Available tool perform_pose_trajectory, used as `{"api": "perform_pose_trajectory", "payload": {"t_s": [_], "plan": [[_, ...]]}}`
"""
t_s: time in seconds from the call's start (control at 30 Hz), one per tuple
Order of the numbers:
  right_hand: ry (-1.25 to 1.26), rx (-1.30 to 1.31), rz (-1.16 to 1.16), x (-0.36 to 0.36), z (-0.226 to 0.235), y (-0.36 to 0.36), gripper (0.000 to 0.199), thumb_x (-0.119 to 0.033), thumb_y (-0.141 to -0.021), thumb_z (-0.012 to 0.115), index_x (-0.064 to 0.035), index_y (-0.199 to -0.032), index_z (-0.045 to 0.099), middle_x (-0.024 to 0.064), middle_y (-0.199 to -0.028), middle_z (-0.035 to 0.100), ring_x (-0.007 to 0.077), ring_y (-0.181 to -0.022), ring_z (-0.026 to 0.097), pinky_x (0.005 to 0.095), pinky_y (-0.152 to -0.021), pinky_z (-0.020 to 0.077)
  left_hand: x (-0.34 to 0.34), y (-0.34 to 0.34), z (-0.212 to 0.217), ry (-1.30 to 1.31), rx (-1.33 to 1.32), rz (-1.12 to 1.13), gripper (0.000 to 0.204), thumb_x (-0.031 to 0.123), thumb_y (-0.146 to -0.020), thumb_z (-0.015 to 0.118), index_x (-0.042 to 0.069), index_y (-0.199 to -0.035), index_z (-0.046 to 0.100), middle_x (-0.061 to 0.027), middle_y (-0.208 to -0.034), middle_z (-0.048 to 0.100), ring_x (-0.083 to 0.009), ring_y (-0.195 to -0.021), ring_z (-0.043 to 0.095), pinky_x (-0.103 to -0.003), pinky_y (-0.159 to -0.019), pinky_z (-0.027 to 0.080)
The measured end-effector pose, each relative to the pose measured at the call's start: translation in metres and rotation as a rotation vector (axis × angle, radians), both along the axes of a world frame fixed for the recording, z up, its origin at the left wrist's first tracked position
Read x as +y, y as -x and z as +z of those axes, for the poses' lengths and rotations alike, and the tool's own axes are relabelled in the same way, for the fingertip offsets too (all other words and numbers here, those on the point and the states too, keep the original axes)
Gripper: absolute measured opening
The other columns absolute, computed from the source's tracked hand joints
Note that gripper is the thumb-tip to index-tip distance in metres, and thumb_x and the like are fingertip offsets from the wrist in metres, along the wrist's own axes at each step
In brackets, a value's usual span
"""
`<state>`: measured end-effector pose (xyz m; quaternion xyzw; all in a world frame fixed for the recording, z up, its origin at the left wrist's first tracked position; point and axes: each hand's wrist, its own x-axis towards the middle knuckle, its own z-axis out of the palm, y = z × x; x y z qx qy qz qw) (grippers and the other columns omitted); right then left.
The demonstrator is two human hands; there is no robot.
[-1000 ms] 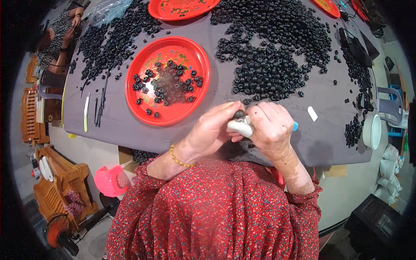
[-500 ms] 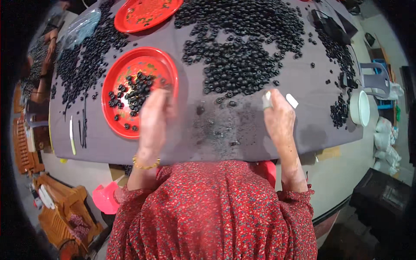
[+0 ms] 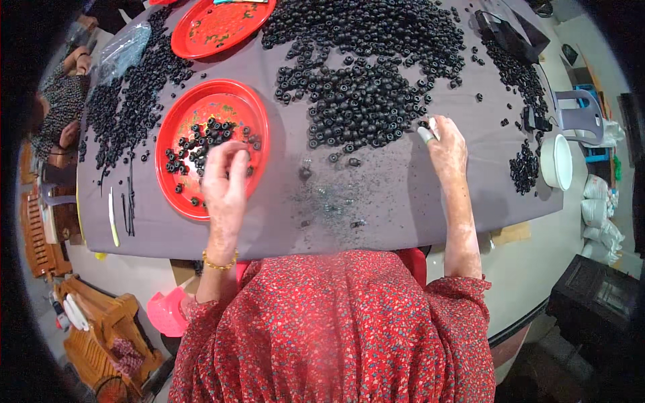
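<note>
My left hand [image 3: 226, 176] hangs over the near right part of a round red plate [image 3: 166, 149], its thumb and forefinger a little apart with nothing visible between them. Small black round pieces with holes [image 3: 196, 149] lie loosely on that plate. At the right edge of a large heap of the same black pieces [image 3: 363, 101], my right hand [image 3: 445, 141] is closed, with a white cover on its thumb. A flat white piece [image 3: 434, 126] shows between its fingers. One black piece [image 3: 423, 124] is close to these fingertips; whether they touch it I cannot tell.
A second red plate [image 3: 180, 41] stands farther back. Another black heap [image 3: 131, 101] and a plastic bag [image 3: 127, 50] lie left, near another person's hand [image 3: 69, 134]. A slim knife-like tool [image 3: 113, 218] lies front left. A white bowl [image 3: 556, 162] stands at the right edge.
My right hand has moved up and right to the heap's edge, and the white piece no longer sticks out to its right. My left hand has shifted slightly left over the plate, slowing down.
</note>
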<state>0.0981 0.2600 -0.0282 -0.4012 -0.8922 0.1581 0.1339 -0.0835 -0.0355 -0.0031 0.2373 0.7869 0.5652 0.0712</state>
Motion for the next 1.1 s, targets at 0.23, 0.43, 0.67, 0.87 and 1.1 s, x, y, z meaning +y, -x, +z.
{"api": "perform_pose_trajectory", "payload": {"t_s": [0.23,0.43,0.67,0.87,1.1], "plan": [[0.11,0.231,0.29,-0.066,0.06,0.011,0.022,-0.007,-0.077,0.062,-0.006,-0.098,0.058,0.0112,-0.088,0.06,0.0279,-0.081,0.059,0.0351,-0.07,0.0461,0.052,-0.045,0.009,0.019,-0.288,-0.476,0.018,0.016,-0.093,0.045,0.001,-0.096,0.054,-0.0026,-0.083,0.056,-0.0091,-0.076,0.052,-0.023,-0.071,0.043],[0.258,0.296,0.474,-0.108,0.089,0.02,0.021,-0.005,-0.075,0.063,-0.0051,-0.096,0.058,0.0094,-0.085,0.06,0.0252,-0.077,0.06,0.0322,-0.066,0.0478,0.069,-0.059,0.028,0.005,-0.344,-0.527,0.02,0.019,-0.094,0.042,0.001,-0.092,0.05,-0.002,-0.076,0.052,-0.009,-0.07,0.049,-0.023,-0.065,0.041],[0.316,0.31,0.515,-0.118,0.09,0.031,0.02,-0.006,-0.075,0.064,-0.0052,-0.094,0.058,0.0097,-0.086,0.061,0.0254,-0.076,0.062,0.0319,-0.064,0.0487,0.059,-0.057,0.025,-0.105,-0.33,-0.509,0.022,0.02,-0.094,0.043,0.001,-0.087,0.05,-0.0041,-0.071,0.047,-0.0122,-0.066,0.047,-0.028,-0.061,0.04],[0.417,0.396,0.497,-0.11,0.088,0.032,0.015,-0.007,-0.081,0.058,-0.0039,-0.095,0.058,0.0101,-0.081,0.061,0.0232,-0.072,0.06,0.0317,-0.064,0.0471,0.05,-0.05,0.019,-0.332,-0.699,-0.461,0.028,0.028,-0.097,0.037,0.004,-0.089,0.05,0.0003,-0.075,0.046,-0.0076,-0.067,0.042,-0.021,-0.06,0.037],[0.094,0.407,0.486,-0.121,0.077,0.037,0.014,-0.004,-0.08,0.054,-0.0032,-0.093,0.057,0.0134,-0.081,0.061,0.0295,-0.071,0.06,0.0356,-0.063,0.0467,0.053,-0.052,0.014,-0.661,-1.001,-0.517,0.031,0.029,-0.098,0.034,0.006,-0.081,0.046,0.0012,-0.069,0.037,-0.0095,-0.061,0.037,-0.024,-0.058,0.034]]}}
